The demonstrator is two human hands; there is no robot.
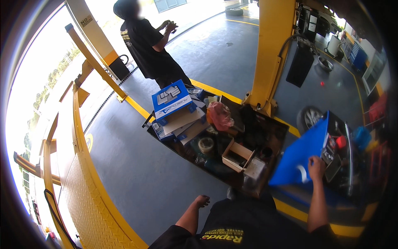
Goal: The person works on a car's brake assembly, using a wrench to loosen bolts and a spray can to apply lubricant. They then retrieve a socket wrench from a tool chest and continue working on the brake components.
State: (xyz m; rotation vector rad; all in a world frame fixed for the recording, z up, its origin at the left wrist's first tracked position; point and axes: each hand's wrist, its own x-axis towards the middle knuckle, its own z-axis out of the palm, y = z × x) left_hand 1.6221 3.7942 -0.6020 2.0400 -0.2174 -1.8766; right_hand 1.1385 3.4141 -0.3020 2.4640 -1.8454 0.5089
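My left hand [202, 201] hangs low beside my body with its fingers loosely curled, apart from the cart; nothing shows in it. My right hand [317, 168] reaches forward to the blue tool cabinet [300, 147], by the edge of its top, with its fingers bent in. What they hold, if anything, is hidden. A white curved handle or mark shows on the blue side just left of that hand. On the cabinet's top lie dark tools and a round red item [340, 142]. A long metal bar [350, 166] runs along its right side.
A dark tray cart [213, 175] ahead carries blue-and-white boxes [172, 99], a reddish cloth [220, 115] and a small open box [238, 155]. Behind it rises a yellow lift post [271, 54]. A co-worker [149, 45] stands beyond. A yellow ramp [93, 199] runs along the left.
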